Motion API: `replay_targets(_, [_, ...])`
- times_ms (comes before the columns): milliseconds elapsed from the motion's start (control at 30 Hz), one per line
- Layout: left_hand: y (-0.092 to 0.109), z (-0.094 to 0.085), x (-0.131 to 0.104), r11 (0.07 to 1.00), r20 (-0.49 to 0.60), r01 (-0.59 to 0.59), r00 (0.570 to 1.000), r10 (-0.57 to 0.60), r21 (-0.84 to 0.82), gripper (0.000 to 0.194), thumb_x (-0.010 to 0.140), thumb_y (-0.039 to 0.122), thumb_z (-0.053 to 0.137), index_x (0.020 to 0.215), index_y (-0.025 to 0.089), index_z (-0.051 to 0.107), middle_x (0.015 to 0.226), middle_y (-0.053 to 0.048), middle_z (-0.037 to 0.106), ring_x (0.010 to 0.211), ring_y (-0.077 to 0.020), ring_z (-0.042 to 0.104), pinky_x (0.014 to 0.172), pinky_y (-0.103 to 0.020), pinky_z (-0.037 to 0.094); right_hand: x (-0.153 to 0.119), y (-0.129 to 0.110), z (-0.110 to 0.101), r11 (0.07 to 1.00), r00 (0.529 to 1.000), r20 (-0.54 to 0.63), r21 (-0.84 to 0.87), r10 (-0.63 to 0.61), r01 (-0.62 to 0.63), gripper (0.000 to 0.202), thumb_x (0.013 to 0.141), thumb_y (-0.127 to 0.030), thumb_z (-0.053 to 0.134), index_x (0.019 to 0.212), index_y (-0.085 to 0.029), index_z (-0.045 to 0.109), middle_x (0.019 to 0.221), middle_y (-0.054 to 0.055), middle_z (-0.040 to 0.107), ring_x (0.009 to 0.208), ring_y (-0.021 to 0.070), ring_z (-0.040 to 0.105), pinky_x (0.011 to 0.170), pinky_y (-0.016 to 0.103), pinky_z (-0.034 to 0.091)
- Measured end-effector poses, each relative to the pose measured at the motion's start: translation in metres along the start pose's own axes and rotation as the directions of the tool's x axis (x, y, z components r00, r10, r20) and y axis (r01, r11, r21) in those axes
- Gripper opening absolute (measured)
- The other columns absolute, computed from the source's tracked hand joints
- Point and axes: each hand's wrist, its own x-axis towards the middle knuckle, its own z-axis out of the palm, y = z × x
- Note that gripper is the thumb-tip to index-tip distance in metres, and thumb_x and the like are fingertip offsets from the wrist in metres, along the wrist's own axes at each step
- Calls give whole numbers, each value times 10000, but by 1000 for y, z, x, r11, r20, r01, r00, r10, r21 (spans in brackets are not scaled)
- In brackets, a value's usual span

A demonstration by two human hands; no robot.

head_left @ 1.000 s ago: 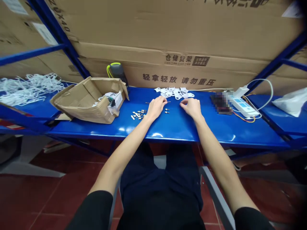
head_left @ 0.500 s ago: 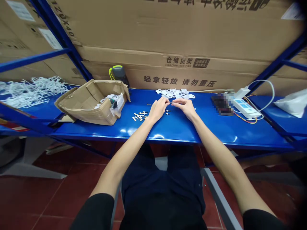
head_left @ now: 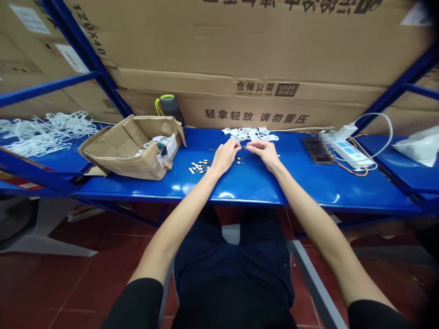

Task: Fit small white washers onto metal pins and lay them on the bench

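Note:
Over the middle of the blue shelf, my left hand [head_left: 225, 156] and my right hand [head_left: 263, 151] meet almost fingertip to fingertip. A thin brass-coloured pin [head_left: 243, 146] spans the small gap, with the fingers of both hands pinched on its ends. Its details are too small to make out. Two small brass-and-white pins [head_left: 240, 160] lie just below, between the hands. Left of my left wrist is a loose pile of similar brass-and-white pins [head_left: 199, 167]. One more thin pin [head_left: 212, 149] rests by my left knuckles. Behind the hands sit several white plastic pieces [head_left: 252, 134].
A cardboard box [head_left: 126, 161] holding white parts stands at the left, with a dark bottle [head_left: 172, 109] behind it. White hangers [head_left: 48, 130] are heaped farther left. To the right lie a white power strip [head_left: 353, 154] with cables and a white bag [head_left: 420, 147]. Large cartons [head_left: 192, 82] form the back.
Both hands keep their place and their pinch. The view shifts slightly, and the pin between the fingertips shows a little more clearly.

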Motion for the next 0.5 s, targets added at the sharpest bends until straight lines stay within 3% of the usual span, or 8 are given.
replay_targets(300, [6,-6,1,1000,32,0,999,0,5,226,1141,290,444,1155,213,656,1221,-76,734,1167,-236,684,945,-338,471,-3,-3,0,998,999,8,-19,54,-54,448,732,-565,887,1016,-221,852,972,69,833,870,236,699,780,382,576])
replay_targets(500, [8,-7,0,999,15,31,999,-31,20,232,1144,305,444,1151,219,660,1239,-77,740,1170,-234,680,988,-354,448,-4,-5,0,999,999,12,-33,37,-37,450,731,-565,893,1018,-221,859,965,70,836,878,247,716,836,411,592])
